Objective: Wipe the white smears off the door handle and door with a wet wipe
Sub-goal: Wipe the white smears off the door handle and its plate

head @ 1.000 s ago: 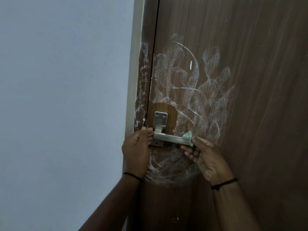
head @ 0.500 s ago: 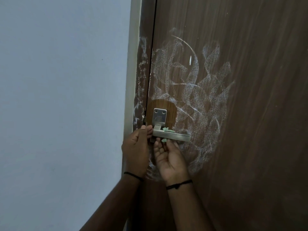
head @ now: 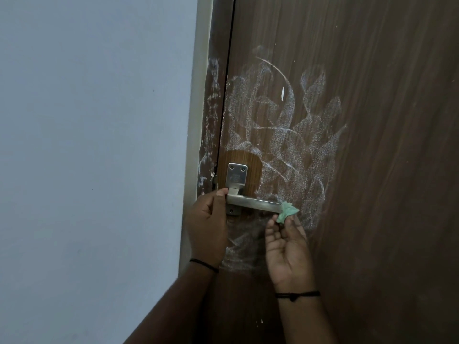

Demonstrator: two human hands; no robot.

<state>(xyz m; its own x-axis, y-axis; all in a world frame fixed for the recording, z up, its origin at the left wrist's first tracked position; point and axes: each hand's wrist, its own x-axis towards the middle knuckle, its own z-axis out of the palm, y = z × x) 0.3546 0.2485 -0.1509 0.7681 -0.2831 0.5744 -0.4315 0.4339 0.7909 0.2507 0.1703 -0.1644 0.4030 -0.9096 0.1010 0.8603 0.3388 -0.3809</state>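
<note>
A brushed-metal lever door handle on a square plate sits on the brown wooden door. White smears cover the door above, right of and below the handle; a clean oval patch surrounds the plate. My left hand grips the handle's pivot end, thumb on top. My right hand, palm toward me, pinches a crumpled green wet wipe against the lever's free right tip.
The brown door frame left of the door gap carries white smears too. A pale blue-grey wall fills the left side. Both wrists wear thin black bands.
My right hand has slid the wipe from near the handle's pivot out to the lever's right tip. The left hand has kept its grip at the pivot end.
</note>
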